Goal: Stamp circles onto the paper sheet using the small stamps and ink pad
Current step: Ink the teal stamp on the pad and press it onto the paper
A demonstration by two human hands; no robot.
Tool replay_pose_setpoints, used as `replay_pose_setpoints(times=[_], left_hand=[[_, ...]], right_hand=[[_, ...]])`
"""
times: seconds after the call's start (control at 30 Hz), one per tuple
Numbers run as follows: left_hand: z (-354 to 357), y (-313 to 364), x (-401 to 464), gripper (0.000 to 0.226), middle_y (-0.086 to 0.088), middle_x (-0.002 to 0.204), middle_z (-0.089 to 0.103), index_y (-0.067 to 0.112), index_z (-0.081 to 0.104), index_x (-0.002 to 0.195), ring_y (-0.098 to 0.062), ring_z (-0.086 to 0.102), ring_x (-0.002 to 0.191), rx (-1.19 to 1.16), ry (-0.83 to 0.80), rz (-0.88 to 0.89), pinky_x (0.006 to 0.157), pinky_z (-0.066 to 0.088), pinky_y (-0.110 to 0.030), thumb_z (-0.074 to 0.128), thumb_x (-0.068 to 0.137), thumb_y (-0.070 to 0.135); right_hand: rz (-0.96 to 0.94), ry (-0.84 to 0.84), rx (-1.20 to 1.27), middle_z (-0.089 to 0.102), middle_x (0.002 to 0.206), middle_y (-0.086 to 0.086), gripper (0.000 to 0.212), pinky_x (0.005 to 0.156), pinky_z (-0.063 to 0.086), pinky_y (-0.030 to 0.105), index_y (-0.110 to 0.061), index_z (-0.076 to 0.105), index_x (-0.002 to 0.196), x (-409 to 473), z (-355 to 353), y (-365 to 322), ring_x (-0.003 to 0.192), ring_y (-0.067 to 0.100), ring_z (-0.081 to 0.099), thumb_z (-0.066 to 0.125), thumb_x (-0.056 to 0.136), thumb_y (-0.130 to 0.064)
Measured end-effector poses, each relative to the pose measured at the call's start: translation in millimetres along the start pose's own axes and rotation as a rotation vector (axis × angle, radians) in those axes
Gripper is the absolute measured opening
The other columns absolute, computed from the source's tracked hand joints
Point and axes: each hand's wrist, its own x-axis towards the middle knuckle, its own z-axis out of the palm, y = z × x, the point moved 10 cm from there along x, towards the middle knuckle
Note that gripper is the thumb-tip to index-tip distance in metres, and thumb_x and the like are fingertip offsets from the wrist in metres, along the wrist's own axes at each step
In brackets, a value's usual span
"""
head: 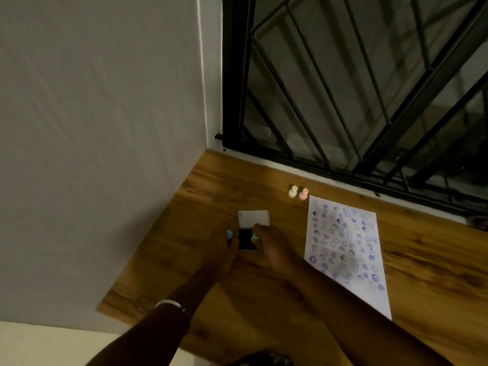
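Both hands are resting at the ink pad on the tabletop: the left hand is bracing its left edge, the right hand is curling over its right side, contents indiscernible. The paper sheet is lying just right of the right hand, long axis running away; 2 small stamps are standing beyond.

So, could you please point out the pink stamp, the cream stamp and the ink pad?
Small pink plastic stamp [303,193]: head view, its body.
Small cream plastic stamp [292,192]: head view, its body.
Dark purple ink pad [247,240]: head view, inked surface.
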Motion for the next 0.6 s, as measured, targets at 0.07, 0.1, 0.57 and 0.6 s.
replay_pose_setpoints(times=[0.07, 0.1, 0.57, 0.6], left_hand=[[1.4, -1.0, 0.1, 0.033, -0.013, 0.114, 0.065, 0.009, 0.054, 0.122, -0.03, 0.063, 0.1, 0.002, -0.001, 0.0, 0.077, 0.046, -0.03, 0.05, 0.097, 0.03], [1.9, -2.7, 0.4, 0.032, -0.013, 0.111, 0.066, 0.009, 0.055, 0.119, -0.03, 0.064, 0.097, -0.002, -0.004, -0.013, 0.075, 0.046, -0.03, 0.049, 0.097, 0.031], [-3.4, 25.0, 5.8, 0.026, -0.016, 0.095, 0.067, 0.005, 0.06, 0.103, -0.03, 0.065, 0.085, -0.062, 0.071, 0.051, 0.074, 0.055, -0.04, 0.047, 0.098, 0.027], [0.9, 30.7, 5.5, 0.024, -0.016, 0.093, 0.067, 0.005, 0.06, 0.1, -0.03, 0.065, 0.082, -0.088, 0.074, 0.072, 0.072, 0.055, -0.039, 0.048, 0.098, 0.025]], right_hand=[[0.006, -0.001, 0.015, 0.066, 0.107, 0.016, 0.017, 0.081, 0.052, 0.033, -0.009, 0.056, 0.106, 1.3, 1.9, 0.8, 0.097, 0.029, 0.063, 0.059, 0.091, -0.016], [0.022, -0.009, 0.018, 0.066, 0.107, 0.016, 0.017, 0.081, 0.049, 0.031, -0.009, 0.056, 0.106, 2.1, 2.8, 1.7, 0.098, 0.03, 0.062, 0.059, 0.091, -0.016], [0.027, 0.098, 0.038, 0.068, 0.111, 0.009, 0.014, 0.085, 0.054, 0.037, -0.016, 0.06, 0.107, -17.2, -40.9, -1.8, 0.103, 0.022, 0.062, 0.055, 0.094, -0.019], [0.047, 0.119, 0.031, 0.068, 0.11, 0.008, 0.015, 0.085, 0.055, 0.037, -0.018, 0.06, 0.108, -22.3, -46.6, 4.9, 0.102, 0.02, 0.063, 0.055, 0.094, -0.019]])
